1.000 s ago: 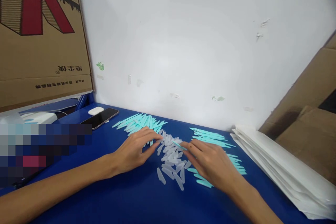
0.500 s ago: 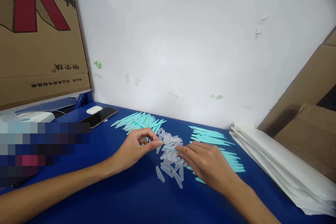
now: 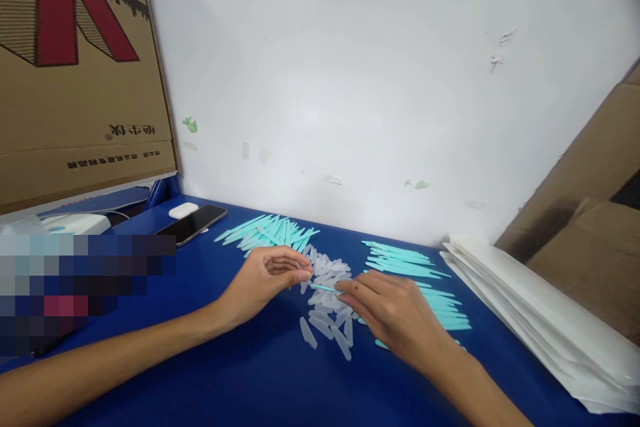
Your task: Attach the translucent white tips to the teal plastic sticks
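Observation:
Between the thumb and fingers of my right hand (image 3: 395,303) is a thin teal stick (image 3: 323,287), its free end pointing left toward my other hand. My left hand (image 3: 273,273) is closed in a pinch just left of that end; whatever it grips, if anything, is too small to make out. Beneath and between the hands lies a loose pile of small translucent, tapered plastic pieces (image 3: 341,344). Behind my left hand is a heap of teal sticks (image 3: 270,230). More teal sticks (image 3: 400,259) lie in rough rows behind and beside my right hand, which partly covers them.
Everything lies on a blue table (image 3: 210,373) against a white wall (image 3: 320,80). A phone (image 3: 195,223) and a small white case (image 3: 183,211) are at the back left. White sheets or bags (image 3: 540,327) are stacked at right. Cardboard (image 3: 90,100) stands left; more cardboard (image 3: 595,240) is right.
The fingers of my left hand have curled closer together at the pinch, near the stick's end. My right hand keeps its hold on the teal stick. The whole view has shifted slightly.

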Available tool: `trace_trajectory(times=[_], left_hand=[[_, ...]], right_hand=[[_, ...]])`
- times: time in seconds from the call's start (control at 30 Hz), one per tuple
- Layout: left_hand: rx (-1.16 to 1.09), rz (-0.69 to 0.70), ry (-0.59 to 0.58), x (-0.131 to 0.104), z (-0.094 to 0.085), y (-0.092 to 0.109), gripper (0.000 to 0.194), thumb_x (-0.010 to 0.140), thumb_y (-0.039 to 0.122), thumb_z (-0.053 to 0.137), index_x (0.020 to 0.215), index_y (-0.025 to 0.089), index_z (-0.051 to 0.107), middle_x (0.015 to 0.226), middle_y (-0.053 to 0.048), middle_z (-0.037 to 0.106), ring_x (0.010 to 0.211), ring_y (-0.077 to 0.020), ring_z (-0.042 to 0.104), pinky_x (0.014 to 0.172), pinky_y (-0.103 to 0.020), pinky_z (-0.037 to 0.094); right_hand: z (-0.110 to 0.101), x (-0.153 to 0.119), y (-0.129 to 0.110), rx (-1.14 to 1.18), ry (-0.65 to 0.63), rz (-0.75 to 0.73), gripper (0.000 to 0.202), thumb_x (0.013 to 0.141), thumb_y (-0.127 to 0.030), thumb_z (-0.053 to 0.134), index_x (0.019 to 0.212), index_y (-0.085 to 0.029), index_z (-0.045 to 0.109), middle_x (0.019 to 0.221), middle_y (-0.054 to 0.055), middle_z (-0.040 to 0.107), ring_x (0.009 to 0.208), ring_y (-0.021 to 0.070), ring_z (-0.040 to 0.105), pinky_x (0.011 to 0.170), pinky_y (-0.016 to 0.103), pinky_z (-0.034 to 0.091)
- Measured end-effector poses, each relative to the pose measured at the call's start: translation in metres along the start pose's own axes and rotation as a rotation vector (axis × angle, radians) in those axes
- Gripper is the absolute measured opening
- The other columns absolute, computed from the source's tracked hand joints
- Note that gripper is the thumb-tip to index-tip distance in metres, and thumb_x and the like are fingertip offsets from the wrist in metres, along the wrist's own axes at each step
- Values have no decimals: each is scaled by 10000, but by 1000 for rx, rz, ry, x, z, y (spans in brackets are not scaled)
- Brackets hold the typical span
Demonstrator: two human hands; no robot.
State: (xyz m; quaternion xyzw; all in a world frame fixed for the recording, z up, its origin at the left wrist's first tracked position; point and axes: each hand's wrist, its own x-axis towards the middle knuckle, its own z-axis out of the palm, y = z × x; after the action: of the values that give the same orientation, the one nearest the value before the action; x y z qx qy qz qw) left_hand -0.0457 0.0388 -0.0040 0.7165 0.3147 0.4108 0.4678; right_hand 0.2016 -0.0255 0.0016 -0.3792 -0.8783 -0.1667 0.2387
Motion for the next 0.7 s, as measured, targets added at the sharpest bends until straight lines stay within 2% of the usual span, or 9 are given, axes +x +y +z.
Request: trace_trajectory(times=[0.1, 0.17, 0.4, 0.53, 0.7], left_hand=[[-55, -1, -15, 0, 0, -1, 220, 836, 318, 756, 990, 162, 744, 993, -80, 775, 909, -209, 734, 810, -294, 588], [-81, -8, -15, 0, -1, -1, 224, 833, 306, 762, 1004, 162, 744, 1000, -79, 779, 937, -218, 740, 845, -304, 592], [-97, -16, -18, -2, 1, 0, 226, 815, 309, 780, 975, 153, 743, 981, -88, 784, 883, -227, 755, 782, -304, 623], [-113, -1, -32, -4, 2, 3, 203, 817, 285, 776, 965, 151, 743, 989, -88, 784, 926, -235, 752, 830, -316, 621], [-87, 10, 13, -3, 0, 2, 208, 823, 301, 768, 962, 149, 737, 991, -92, 783, 929, -240, 751, 833, -333, 622]], right_hand=[[0, -1, 2, -14, 2, 32, 167, 1028, -231, 492, 1100, -211, 642, 832, 5, 702, 711, 148, 627, 585, 287, 345], [1, -2, 4, -23, 5, 53, 173, 1033, -251, 491, 1114, -217, 640, 810, 0, 699, 692, 145, 631, 571, 281, 332], [1, -2, 0, 18, -32, 57, 189, 1040, -266, 482, 1126, -217, 642, 832, 6, 717, 708, 137, 668, 576, 265, 347], [1, 0, -3, 2, 12, 52, 202, 1042, -276, 472, 1122, -220, 649, 771, -9, 696, 634, 124, 638, 535, 271, 310], [-2, 0, 0, -25, 75, 65, 214, 1041, -277, 473, 1133, -219, 657, 719, -12, 666, 578, 113, 593, 512, 273, 288]])
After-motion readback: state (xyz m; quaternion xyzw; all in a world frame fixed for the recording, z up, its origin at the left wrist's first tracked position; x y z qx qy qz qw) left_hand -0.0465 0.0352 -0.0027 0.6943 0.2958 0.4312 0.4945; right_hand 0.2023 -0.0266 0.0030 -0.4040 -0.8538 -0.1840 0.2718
